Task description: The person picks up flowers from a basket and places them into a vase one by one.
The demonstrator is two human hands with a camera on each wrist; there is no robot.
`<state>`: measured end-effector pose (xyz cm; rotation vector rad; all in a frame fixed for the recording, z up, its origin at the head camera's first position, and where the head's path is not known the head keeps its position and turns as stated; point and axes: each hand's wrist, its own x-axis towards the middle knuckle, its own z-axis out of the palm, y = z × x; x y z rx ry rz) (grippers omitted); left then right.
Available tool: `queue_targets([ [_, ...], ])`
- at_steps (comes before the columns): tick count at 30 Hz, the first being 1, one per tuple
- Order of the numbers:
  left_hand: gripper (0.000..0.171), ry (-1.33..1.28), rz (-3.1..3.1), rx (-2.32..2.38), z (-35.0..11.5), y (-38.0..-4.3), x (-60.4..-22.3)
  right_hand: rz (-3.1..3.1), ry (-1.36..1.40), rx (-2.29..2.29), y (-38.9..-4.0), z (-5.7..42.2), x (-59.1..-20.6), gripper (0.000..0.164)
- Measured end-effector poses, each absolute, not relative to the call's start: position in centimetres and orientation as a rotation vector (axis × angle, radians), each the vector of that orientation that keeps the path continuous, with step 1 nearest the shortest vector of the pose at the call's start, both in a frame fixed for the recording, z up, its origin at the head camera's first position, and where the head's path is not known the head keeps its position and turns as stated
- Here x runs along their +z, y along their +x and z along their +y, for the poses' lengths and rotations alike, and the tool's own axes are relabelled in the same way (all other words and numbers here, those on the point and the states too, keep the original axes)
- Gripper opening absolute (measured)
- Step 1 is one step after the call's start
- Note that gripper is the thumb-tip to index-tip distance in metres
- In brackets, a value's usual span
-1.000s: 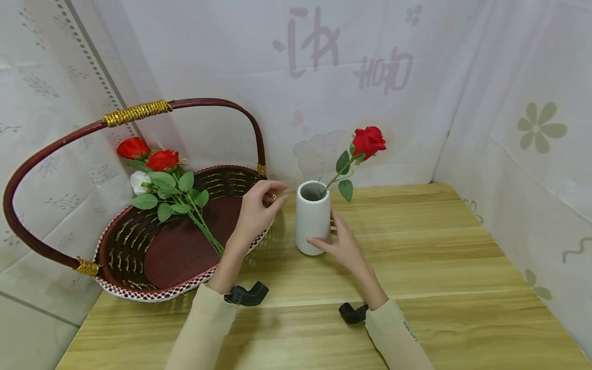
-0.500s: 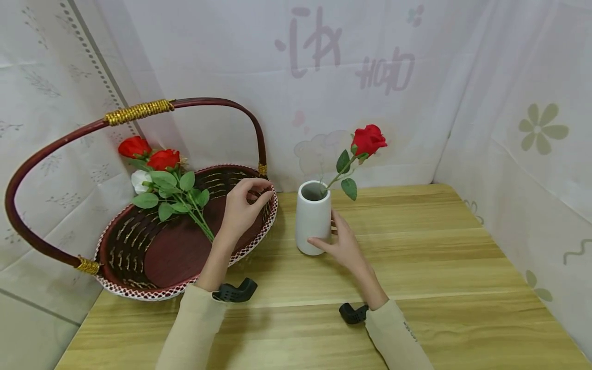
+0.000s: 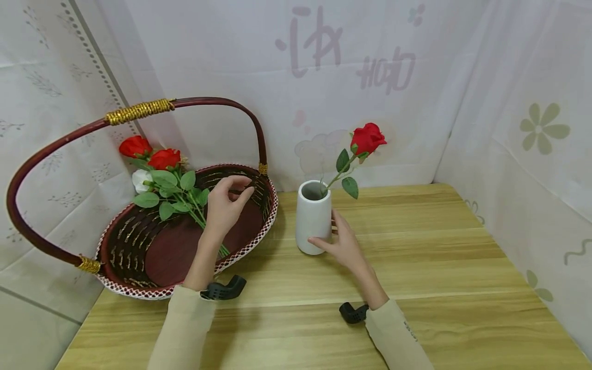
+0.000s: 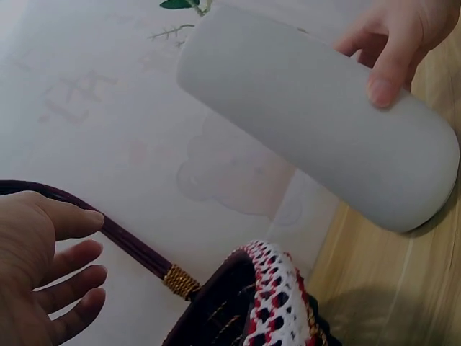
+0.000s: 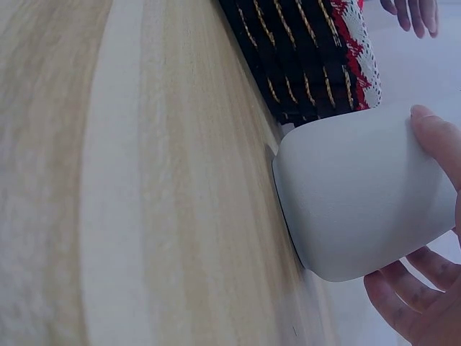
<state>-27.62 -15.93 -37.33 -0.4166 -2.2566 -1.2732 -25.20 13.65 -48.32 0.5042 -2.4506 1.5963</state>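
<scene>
A white vase [image 3: 311,221] stands upright on the table, and a red rose [image 3: 368,139] leans out of its mouth toward the right. My right hand [image 3: 344,245] holds the vase low on its right side, thumb across the front and fingers behind, as the right wrist view also shows. Above the basket [image 3: 159,294] hovers my left hand [image 3: 225,203], its fingers loosely bent with nothing between them. Left of that hand, two red roses [image 3: 164,160] and a white flower [image 3: 141,181] lie across the basket. Part of their green stems is hidden behind my left hand and forearm.
The basket's tall arched handle [image 3: 139,111] rises on the left, wrapped in gold cord at the top. A wooden table [image 3: 416,257] carries everything. Pale printed curtains [image 3: 222,46] hang behind and on both sides.
My left hand has moved left, from beside the vase to over the basket. The right hand and the vase have stayed in place.
</scene>
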Motion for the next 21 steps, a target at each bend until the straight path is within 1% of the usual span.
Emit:
queue_targets([
  [6,0.025,-0.348,-2.275,-1.262,-16.9,-27.5,-37.2,-2.436,0.514,1.609,-25.2,13.6,-48.3,0.090],
  [12,0.034,-0.307,-2.298,-1.288,-17.6,-27.5,-37.2,-2.393,0.525,1.645,-25.2,13.6,-48.3,0.087],
  [21,0.045,-0.177,-2.281,-1.303,-19.2,-27.6,-37.3,-2.416,0.525,1.621,-25.2,13.6,-48.2,0.088],
])
